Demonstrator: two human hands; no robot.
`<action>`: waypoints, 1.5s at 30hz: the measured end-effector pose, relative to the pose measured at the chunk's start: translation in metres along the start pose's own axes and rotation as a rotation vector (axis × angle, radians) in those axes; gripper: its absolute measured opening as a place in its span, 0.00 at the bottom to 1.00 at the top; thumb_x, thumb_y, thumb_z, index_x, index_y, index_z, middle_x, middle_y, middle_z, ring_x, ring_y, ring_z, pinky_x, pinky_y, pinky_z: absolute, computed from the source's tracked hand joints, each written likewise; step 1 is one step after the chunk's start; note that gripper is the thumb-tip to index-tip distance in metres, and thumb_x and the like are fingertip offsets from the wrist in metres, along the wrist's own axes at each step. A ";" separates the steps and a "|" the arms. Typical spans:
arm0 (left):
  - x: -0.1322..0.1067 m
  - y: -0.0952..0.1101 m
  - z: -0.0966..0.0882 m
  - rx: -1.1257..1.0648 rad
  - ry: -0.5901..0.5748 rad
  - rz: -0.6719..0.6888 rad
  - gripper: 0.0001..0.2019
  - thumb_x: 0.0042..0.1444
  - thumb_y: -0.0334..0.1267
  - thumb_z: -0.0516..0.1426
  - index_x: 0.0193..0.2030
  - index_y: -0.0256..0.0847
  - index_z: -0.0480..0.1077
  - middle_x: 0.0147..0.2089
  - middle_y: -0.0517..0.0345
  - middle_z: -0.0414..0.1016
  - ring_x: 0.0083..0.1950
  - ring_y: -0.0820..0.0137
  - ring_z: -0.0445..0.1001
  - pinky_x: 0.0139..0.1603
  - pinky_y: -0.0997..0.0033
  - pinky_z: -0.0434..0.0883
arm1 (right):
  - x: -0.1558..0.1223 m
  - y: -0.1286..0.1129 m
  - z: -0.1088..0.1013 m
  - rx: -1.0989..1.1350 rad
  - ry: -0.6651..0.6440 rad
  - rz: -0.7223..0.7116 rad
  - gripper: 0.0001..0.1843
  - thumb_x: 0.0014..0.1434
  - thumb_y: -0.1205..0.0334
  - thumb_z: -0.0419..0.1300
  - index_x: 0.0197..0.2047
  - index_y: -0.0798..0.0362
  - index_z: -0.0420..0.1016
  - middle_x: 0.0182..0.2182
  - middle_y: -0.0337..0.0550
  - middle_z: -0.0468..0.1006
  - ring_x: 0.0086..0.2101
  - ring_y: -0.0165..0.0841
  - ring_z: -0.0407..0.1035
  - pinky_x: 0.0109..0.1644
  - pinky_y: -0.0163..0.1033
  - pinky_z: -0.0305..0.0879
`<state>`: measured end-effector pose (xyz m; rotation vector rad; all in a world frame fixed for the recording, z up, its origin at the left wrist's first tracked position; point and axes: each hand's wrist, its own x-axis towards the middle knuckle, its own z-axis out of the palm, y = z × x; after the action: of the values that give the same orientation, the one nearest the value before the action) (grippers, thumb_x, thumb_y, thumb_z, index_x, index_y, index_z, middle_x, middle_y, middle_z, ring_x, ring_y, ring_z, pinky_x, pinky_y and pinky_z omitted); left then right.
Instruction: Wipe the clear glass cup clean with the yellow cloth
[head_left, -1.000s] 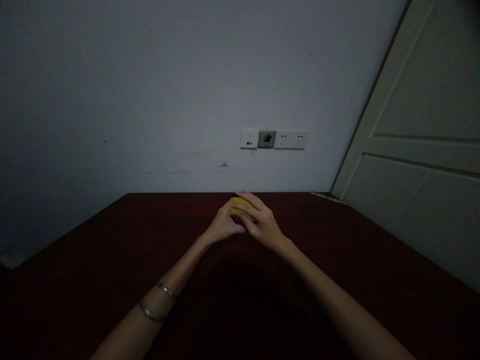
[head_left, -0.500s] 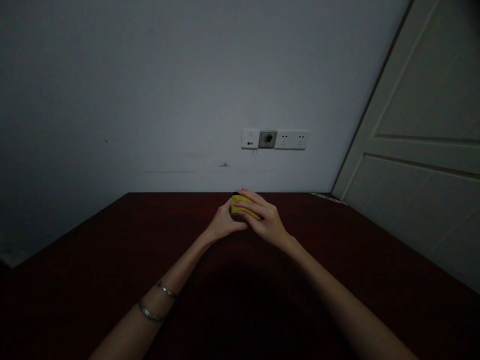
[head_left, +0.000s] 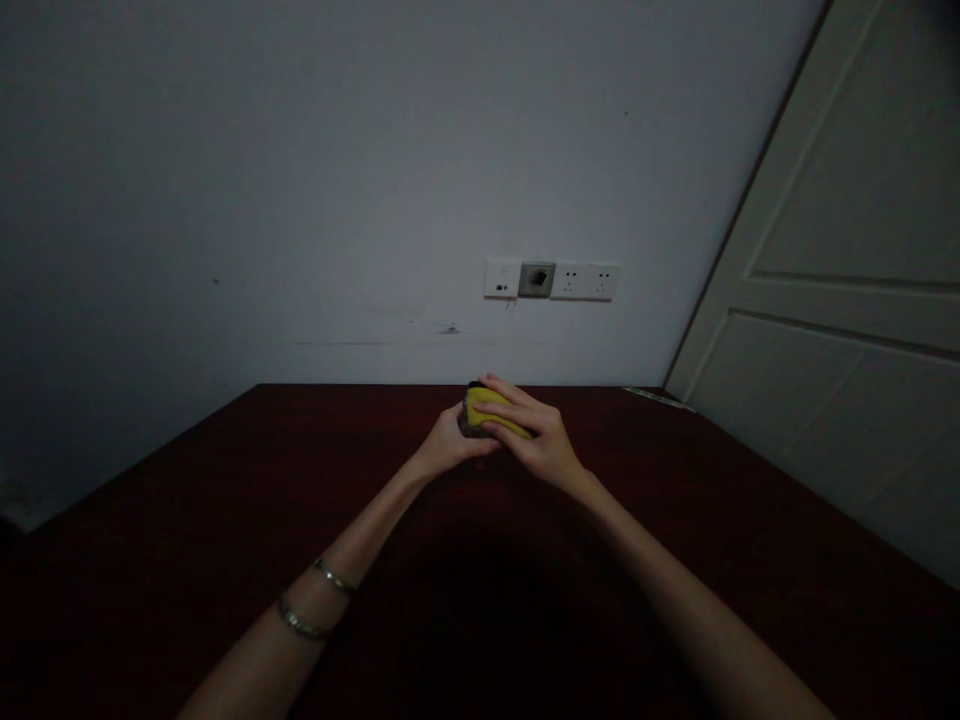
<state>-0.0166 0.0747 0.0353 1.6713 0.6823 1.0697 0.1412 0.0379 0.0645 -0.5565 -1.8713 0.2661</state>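
Both hands meet over the far middle of a dark red table. My left hand (head_left: 448,443) is closed around the left side of a small dark, greyish object (head_left: 468,424), which is mostly hidden. Over that object lies a soft yellow cloth (head_left: 480,398); it could also be a sponge. My right hand (head_left: 538,432) grips the yellow cloth from the right, its fingers laid across the top and pressing it against the dark object. A black edge shows above the yellow at the back.
The dark red tabletop (head_left: 315,470) runs back to a pale wall (head_left: 337,180). A row of sockets and switches (head_left: 551,280) is set in the wall. On the right stands a white panelled door (head_left: 840,300). A thin pale strip (head_left: 658,398) lies at the table's back right edge.
The hands, with the yellow cloth and dark object, have shifted very slightly right. The right hand has slid a little on the object, and more of its grey side shows.
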 end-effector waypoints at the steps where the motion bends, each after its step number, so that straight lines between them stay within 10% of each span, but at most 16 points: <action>1: 0.000 0.001 0.000 -0.011 -0.010 -0.009 0.30 0.37 0.43 0.66 0.48 0.33 0.65 0.32 0.57 0.72 0.25 0.74 0.70 0.20 0.74 0.71 | 0.000 0.001 -0.001 -0.002 0.003 -0.002 0.14 0.55 0.63 0.59 0.45 0.42 0.76 0.55 0.37 0.69 0.56 0.38 0.62 0.60 0.51 0.59; 8: -0.002 0.013 0.006 -0.009 -0.044 -0.016 0.28 0.39 0.42 0.66 0.47 0.34 0.64 0.33 0.57 0.69 0.26 0.75 0.68 0.18 0.75 0.71 | 0.003 0.007 -0.004 0.053 0.130 0.104 0.14 0.56 0.61 0.58 0.46 0.43 0.75 0.53 0.38 0.71 0.52 0.37 0.67 0.58 0.49 0.62; 16: 0.009 -0.006 -0.005 0.300 0.078 0.202 0.20 0.39 0.35 0.63 0.41 0.34 0.67 0.39 0.53 0.72 0.39 0.67 0.71 0.40 0.66 0.71 | -0.003 0.000 0.001 -0.149 -0.111 -0.141 0.17 0.55 0.66 0.58 0.47 0.42 0.74 0.56 0.35 0.68 0.59 0.37 0.56 0.61 0.53 0.57; 29: 0.000 0.016 -0.003 0.655 0.115 0.132 0.30 0.38 0.37 0.63 0.50 0.37 0.62 0.45 0.51 0.73 0.42 0.64 0.73 0.41 0.67 0.69 | -0.005 0.008 0.009 -0.373 0.091 -0.029 0.15 0.59 0.64 0.55 0.49 0.48 0.74 0.54 0.46 0.69 0.51 0.38 0.66 0.56 0.48 0.65; 36: 0.002 0.014 -0.007 0.784 0.058 0.155 0.22 0.41 0.40 0.62 0.44 0.38 0.66 0.42 0.53 0.72 0.41 0.64 0.73 0.39 0.66 0.69 | -0.007 0.005 0.004 -0.427 -0.134 -0.227 0.17 0.58 0.65 0.55 0.51 0.45 0.71 0.58 0.44 0.64 0.57 0.39 0.59 0.57 0.53 0.63; 45: -0.004 0.026 0.005 0.607 0.015 0.228 0.34 0.36 0.38 0.65 0.53 0.36 0.62 0.48 0.48 0.72 0.46 0.60 0.72 0.48 0.58 0.68 | 0.002 0.000 0.002 -0.177 0.175 0.112 0.12 0.56 0.61 0.58 0.44 0.46 0.77 0.49 0.43 0.75 0.48 0.37 0.70 0.56 0.48 0.65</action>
<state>-0.0152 0.0607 0.0576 2.3055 0.9024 1.0978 0.1385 0.0396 0.0654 -0.7824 -1.7058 0.1208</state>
